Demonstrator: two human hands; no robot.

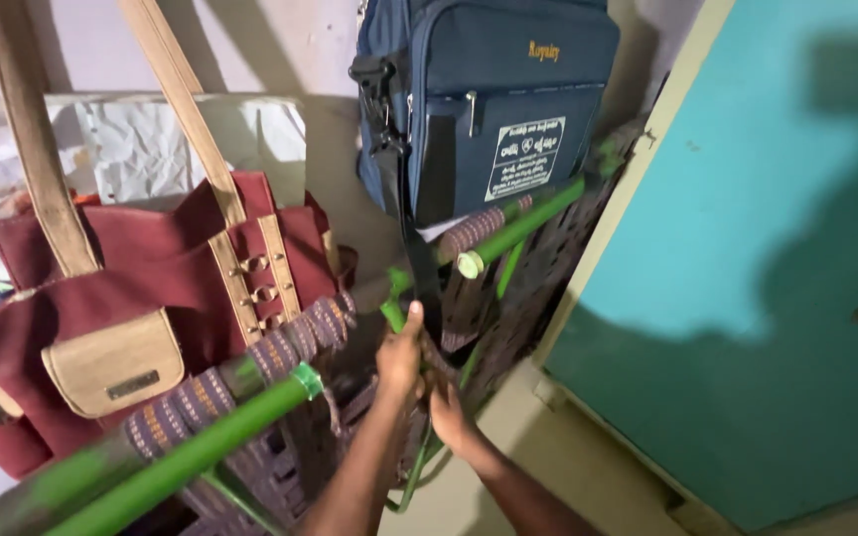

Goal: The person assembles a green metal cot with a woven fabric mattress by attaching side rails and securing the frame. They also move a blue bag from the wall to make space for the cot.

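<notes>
Rightward, a teal door [747, 278] fills that side of the view, a shadow lying across it; beside it, leaning folded against the pale wall [280, 45], stands a green-framed folding chair [508, 298] with woven purple and brown strapping, one green tube end showing at its upper part and another long green tube [181, 462] running down to the lower left; a maroon tote bag [141, 298] with tan straps and a tan pocket hangs at the left, crumpled white paper [151, 144] behind it; a navy shoulder bag [479, 89] hangs above the chair, its black strap dropping to the frame; the left hand [401, 352] reaches up into the middle of the chair, fingers closed about a green tube there, thumb raised; the right hand [449, 417], just below and beside it, is pressed in among the strapping, and how its fingers lie cannot be told.
</notes>
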